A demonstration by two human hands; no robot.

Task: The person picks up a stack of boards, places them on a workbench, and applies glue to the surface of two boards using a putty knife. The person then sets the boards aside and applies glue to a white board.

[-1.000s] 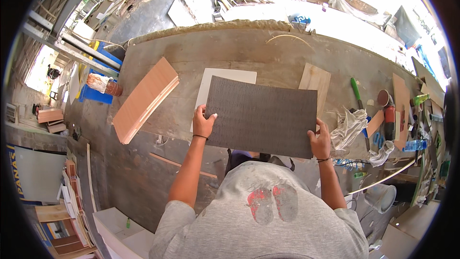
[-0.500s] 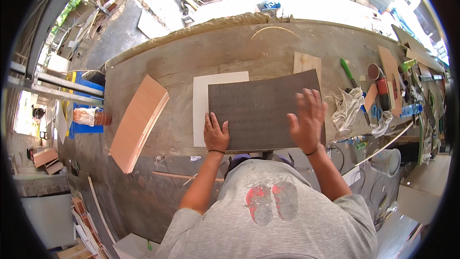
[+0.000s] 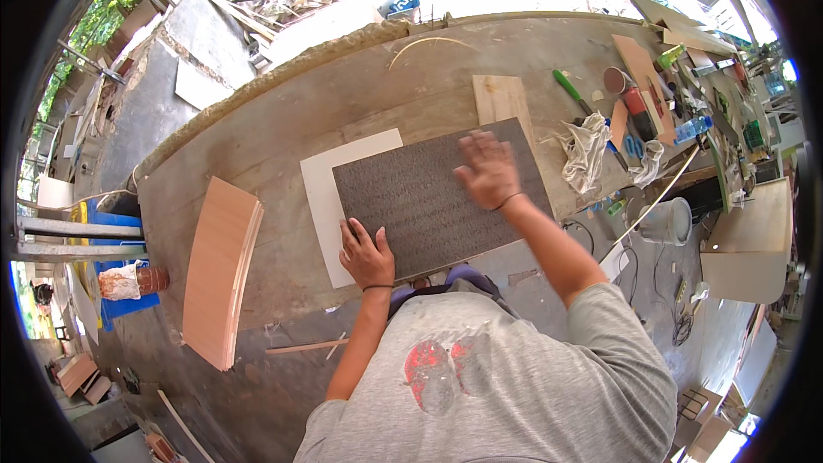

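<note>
A dark, textured rectangular sheet (image 3: 420, 206) lies on the workbench in front of me, overlapping a white sheet (image 3: 320, 189) that shows along its left and upper edges. My left hand (image 3: 367, 255) rests at the dark sheet's lower left corner, fingers spread. Over the upper right part of the same sheet is my right hand (image 3: 490, 170), palm down with its fingers stretched out. Whether the right palm presses on the surface or hovers just above is hard to tell. Neither hand grips anything.
A stack of reddish-brown thin boards (image 3: 219, 270) lies at the bench's left end. A pale wood piece (image 3: 501, 101) sits behind the dark sheet. To the right are a crumpled cloth (image 3: 585, 153), a green-handled tool (image 3: 569, 89), a red can (image 3: 636, 103) and blue-handled scissors (image 3: 633, 147).
My right hand has moved left and inward across the dark sheet. The left hand stays at the sheet's left corner. My view has turned and shifted, so the bench appears tilted.
</note>
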